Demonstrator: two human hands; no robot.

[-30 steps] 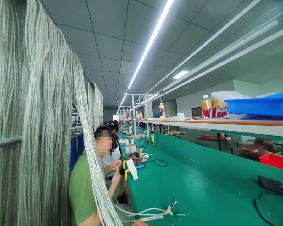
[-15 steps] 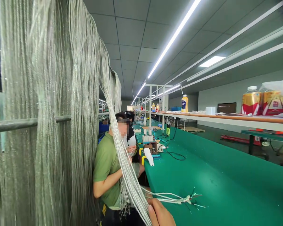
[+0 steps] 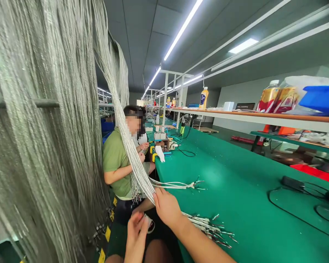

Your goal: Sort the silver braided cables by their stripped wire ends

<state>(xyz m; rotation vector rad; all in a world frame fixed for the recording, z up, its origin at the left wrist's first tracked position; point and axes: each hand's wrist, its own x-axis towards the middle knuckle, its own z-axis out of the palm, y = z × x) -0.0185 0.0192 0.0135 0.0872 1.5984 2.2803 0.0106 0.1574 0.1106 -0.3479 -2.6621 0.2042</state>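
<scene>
My right hand (image 3: 166,207) is closed around a thick bundle of pale braided cables (image 3: 134,157), which slants down from the rack at the upper left. Below and to the left of it, my left hand (image 3: 136,231) is raised over my lap with its fingers bent and apart, and nothing shows in it. A pile of stripped cable ends (image 3: 212,229) lies on the green bench by my right forearm, which hides part of the cables. A few thinner cables (image 3: 178,185) rest farther along the bench, their dark wire ends spread out.
More cables (image 3: 71,128) hang densely over a rail on the left. A co-worker in a green shirt (image 3: 115,153) sits close beyond the bundle. On the green bench (image 3: 252,219) are a small clamped machine (image 3: 162,143) and a black adapter (image 3: 292,183). A shelf (image 3: 252,117) with bottles runs above.
My view has tilted down and turned right. My left hand, my right forearm and the pile of cable ends have come into view. My right hand still grips the bundle.
</scene>
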